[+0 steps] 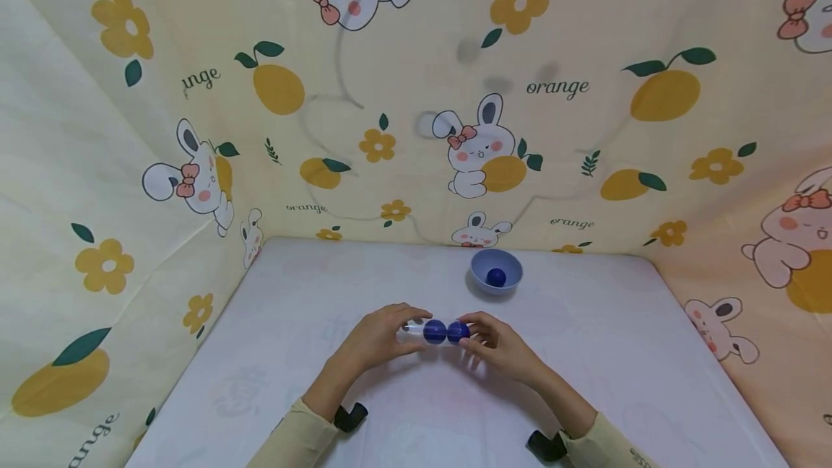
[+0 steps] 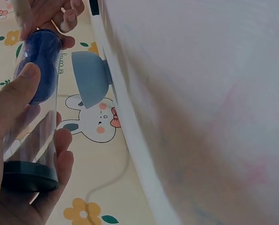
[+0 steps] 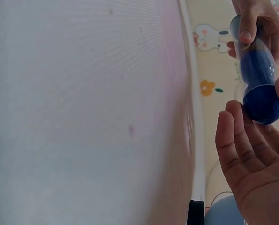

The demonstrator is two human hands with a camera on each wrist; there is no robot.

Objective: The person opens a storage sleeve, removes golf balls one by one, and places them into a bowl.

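Held sideways over the table, a clear tube (image 1: 414, 328) with a dark end cap (image 2: 30, 177) lies in my left hand (image 1: 380, 336), its thumb and fingers wrapped around the wall. One blue ball (image 1: 435, 332) is inside the tube. A second blue ball (image 3: 263, 105) sits at the tube's open end, partly sticking out. My right hand (image 1: 503, 350) pinches this second ball between thumb and fingertips. Behind the hands stands a light blue bowl (image 1: 480, 263) containing another blue ball (image 1: 496, 278).
A white cloth covers the table (image 1: 312, 280). Patterned curtains (image 1: 403, 56) with rabbits and oranges enclose its back and sides. Each wrist carries a black device, such as the one at the left wrist (image 1: 351, 417).
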